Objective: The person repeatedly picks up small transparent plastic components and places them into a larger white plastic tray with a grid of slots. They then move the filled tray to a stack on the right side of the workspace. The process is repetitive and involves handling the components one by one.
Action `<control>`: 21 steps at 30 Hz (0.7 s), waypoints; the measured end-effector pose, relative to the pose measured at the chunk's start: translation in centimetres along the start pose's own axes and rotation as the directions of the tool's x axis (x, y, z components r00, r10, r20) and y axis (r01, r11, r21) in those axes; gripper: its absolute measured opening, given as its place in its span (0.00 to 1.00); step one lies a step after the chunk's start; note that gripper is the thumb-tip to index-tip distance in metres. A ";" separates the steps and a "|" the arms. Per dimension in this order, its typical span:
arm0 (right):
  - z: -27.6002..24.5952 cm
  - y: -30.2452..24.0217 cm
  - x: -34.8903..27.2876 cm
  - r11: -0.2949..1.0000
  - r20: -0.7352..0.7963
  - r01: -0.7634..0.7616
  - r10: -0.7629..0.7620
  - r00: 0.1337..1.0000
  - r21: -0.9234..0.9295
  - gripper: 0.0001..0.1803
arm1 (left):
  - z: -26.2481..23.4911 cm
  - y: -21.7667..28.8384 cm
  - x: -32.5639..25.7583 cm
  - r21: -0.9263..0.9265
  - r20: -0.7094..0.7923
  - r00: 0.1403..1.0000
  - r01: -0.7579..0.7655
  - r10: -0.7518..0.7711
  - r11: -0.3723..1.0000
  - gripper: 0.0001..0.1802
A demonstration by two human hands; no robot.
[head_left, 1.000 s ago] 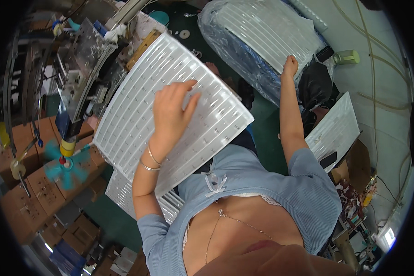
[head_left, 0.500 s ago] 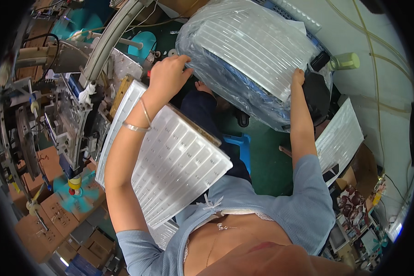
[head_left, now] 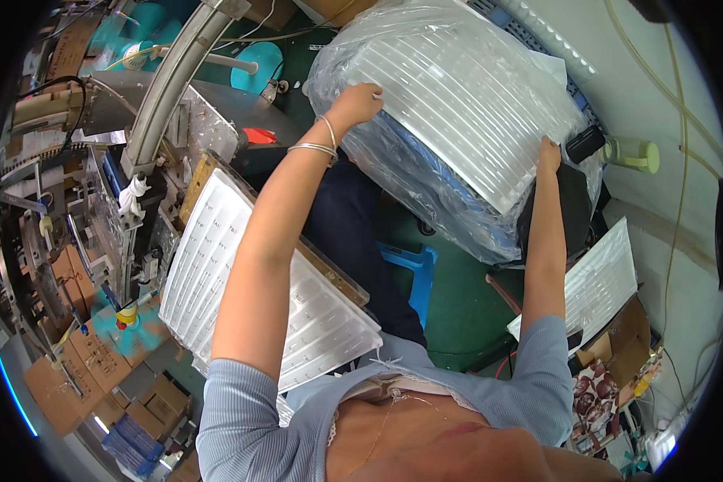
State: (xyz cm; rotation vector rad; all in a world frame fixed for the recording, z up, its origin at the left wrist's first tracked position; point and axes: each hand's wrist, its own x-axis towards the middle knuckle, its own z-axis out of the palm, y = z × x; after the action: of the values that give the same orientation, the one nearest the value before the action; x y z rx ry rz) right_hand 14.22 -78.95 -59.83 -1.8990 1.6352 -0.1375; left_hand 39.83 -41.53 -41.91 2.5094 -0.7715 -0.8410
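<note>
A tall stack of white ribbed plastic trays point(head_left: 466, 96) sits wrapped in a clear plastic bag point(head_left: 426, 193) at the upper middle. My left hand point(head_left: 357, 100), with thin bangles at the wrist, grips the stack's near left edge. My right hand point(head_left: 548, 153) rests on the stack's right corner, fingers against the top tray. A second pile of white compartment trays point(head_left: 217, 281) lies on a wooden board across my lap side at the left, under my left forearm and untouched.
A metal machine frame with a curved rail point(head_left: 169, 88) and cables fills the left. Small cardboard boxes point(head_left: 72, 369) lie at the lower left. A blue stool point(head_left: 414, 269) stands on the green floor. More white trays point(head_left: 602, 277) lean at the right, near a pale green bottle point(head_left: 635, 153).
My left hand left the lap trays and moved up and right onto the bagged stack's left edge. My right hand stayed at the stack's right corner. The view shifted toward the bagged stack.
</note>
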 end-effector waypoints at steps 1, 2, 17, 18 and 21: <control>-0.1 0.0 0.2 1.000 -0.022 0.024 -0.024 0.999 0.005 0.32 | 0.7 -0.4 0.7 -0.030 0.016 1.000 0.007 -0.007 1.000 0.21; -0.1 0.1 0.7 0.999 -0.049 0.042 -0.042 0.998 0.010 0.32 | 1.2 -0.4 1.2 -0.044 0.033 0.999 0.019 -0.018 0.999 0.22; 0.0 1.2 7.2 0.996 -0.176 -0.086 0.086 0.981 0.007 0.38 | 1.9 -6.4 6.8 0.028 -0.359 0.871 0.370 -0.336 0.929 0.24; -0.2 2.6 8.3 0.992 -0.118 -0.035 0.049 0.992 0.120 0.37 | 1.5 -6.4 7.3 0.025 -0.281 0.898 0.361 -0.340 0.932 0.23; -0.6 1.6 7.9 0.975 -0.029 0.032 -0.027 0.999 0.221 0.33 | 1.3 -7.9 8.0 0.017 -0.208 0.931 0.311 -0.301 0.950 0.24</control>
State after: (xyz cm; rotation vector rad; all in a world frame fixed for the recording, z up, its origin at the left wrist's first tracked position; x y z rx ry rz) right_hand 14.35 -86.49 -62.64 -1.7582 1.5393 -0.3433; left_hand 47.31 -40.50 -50.36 2.7498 -0.3416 -0.6500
